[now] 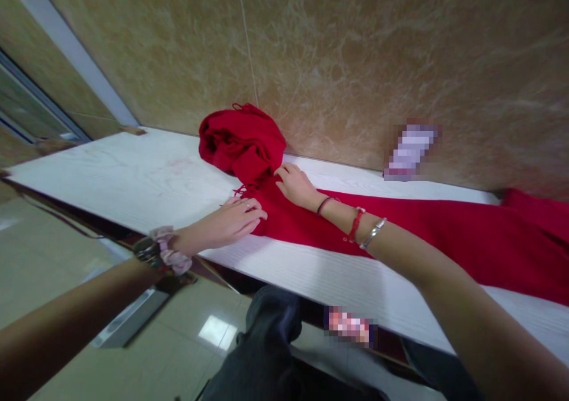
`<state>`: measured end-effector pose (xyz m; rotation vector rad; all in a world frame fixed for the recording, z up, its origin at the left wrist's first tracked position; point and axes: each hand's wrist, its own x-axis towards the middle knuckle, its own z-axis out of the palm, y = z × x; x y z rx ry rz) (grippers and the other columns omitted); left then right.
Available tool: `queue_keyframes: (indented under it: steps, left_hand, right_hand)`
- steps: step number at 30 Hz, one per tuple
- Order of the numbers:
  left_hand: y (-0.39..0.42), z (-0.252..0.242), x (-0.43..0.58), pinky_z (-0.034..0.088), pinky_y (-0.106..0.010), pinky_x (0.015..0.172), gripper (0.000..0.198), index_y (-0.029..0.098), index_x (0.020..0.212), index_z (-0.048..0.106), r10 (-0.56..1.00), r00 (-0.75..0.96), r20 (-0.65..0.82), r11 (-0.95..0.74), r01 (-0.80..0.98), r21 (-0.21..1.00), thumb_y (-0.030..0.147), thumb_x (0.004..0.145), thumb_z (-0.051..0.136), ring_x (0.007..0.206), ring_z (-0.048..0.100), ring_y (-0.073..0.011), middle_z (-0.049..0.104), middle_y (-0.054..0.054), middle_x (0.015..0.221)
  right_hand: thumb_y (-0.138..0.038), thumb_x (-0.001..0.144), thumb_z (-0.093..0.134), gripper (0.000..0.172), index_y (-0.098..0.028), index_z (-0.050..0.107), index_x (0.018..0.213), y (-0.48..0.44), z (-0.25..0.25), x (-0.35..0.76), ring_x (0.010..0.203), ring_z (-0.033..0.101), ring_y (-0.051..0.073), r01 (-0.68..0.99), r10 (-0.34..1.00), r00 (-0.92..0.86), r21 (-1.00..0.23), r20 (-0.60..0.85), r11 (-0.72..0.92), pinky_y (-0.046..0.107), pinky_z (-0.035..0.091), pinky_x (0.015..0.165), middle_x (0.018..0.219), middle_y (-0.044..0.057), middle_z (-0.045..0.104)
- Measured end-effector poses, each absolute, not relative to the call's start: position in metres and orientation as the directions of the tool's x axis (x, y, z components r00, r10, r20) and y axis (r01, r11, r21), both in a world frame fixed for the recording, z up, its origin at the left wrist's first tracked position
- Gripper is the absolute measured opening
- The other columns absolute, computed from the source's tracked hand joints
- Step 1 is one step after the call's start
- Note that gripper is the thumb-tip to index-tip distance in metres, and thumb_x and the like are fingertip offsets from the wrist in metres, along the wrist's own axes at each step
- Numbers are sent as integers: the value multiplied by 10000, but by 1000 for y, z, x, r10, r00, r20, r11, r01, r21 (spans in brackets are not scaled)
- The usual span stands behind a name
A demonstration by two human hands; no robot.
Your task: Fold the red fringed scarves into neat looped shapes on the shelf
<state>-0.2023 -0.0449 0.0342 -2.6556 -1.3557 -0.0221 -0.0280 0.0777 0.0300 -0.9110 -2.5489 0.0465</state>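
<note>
A long red scarf (413, 226) with a fringed end lies stretched along a narrow white table (146, 164). At its fringed end is my left hand (237, 218), with fingers curled over the cloth's near edge and some fringe strands showing by the thumb. My right hand (296, 184) lies a little further back on the same end, its bent fingertips gathering the fabric. What lies under both sets of fingertips is hidden. Just beyond my hands sits a bunched heap of red cloth (242, 140), also with fringe; whether it joins the flat piece I cannot tell.
A tan marble-patterned wall (347, 63) runs along the table's back edge, with a blurred-out item (411, 150) against it. More red cloth (533, 211) lies folded at the right. A pale box (131, 318) stands on the tiled floor below the table.
</note>
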Motion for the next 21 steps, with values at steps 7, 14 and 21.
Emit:
queue_keyframes:
  steps: [7,14,21]
  left_hand:
    - [-6,21,-173,233,-373,1097,503,102,1335,409,827,519,217,-513,854,-87,384,947,256,1355,259,-230,349,-140,1441]
    - [-3,1,-166,157,-378,1114,552,176,1425,276,881,474,-11,-472,876,-93,441,942,259,1398,151,-211,190,-99,1514]
    - [14,21,-143,196,-404,1101,480,197,1372,394,901,432,39,-421,893,-162,389,951,263,1364,259,-218,323,-98,1468]
  right_hand:
    - [-431,918,389,564,-106,367,1378,32,17,60,1344,268,291,638,653,-736,-142,176,757,503,292,1050,1451,175,334]
    - [-481,940,266,589,-144,313,1420,18,-1,82,1379,194,273,694,706,-706,-141,57,706,525,178,1093,1499,105,251]
    - [-485,938,265,616,-109,289,1425,33,13,75,1379,189,288,775,798,-589,-188,130,603,521,191,1081,1501,148,233]
